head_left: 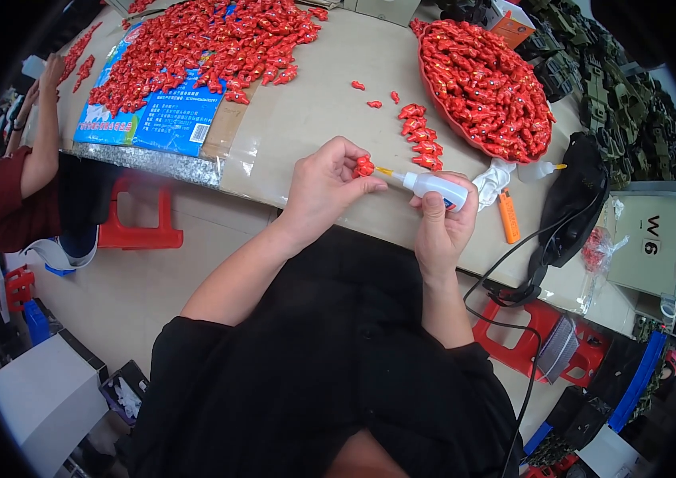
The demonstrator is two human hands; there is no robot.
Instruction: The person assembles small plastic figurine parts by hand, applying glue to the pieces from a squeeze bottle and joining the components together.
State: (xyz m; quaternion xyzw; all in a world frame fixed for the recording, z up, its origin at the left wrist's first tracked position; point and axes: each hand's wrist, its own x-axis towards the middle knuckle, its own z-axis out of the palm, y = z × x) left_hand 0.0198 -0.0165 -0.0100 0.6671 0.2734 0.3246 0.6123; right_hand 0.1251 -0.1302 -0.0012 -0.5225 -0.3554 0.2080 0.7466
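Observation:
My left hand (324, 185) pinches a small red figurine (364, 166) between thumb and fingers, just over the table's front edge. My right hand (447, 225) is wrapped round a white squeeze bottle (436, 188), tilted with its yellow nozzle (386, 171) pointing left at the figurine. The nozzle tip is at or very close to the figurine; contact is too small to tell. Beyond my hands lies a short row of red figurines (420, 131), with a few loose ones (375, 104) farther left.
A red basin (432, 89) heaped with figurines stands at right. More cover a blue printed sheet (135, 127) at left. Near my right hand are a crumpled white tissue (494, 182), orange lighter (508, 215), second bottle (536, 170) and black pouch (573, 203). Another person's arm (45, 131) works far left.

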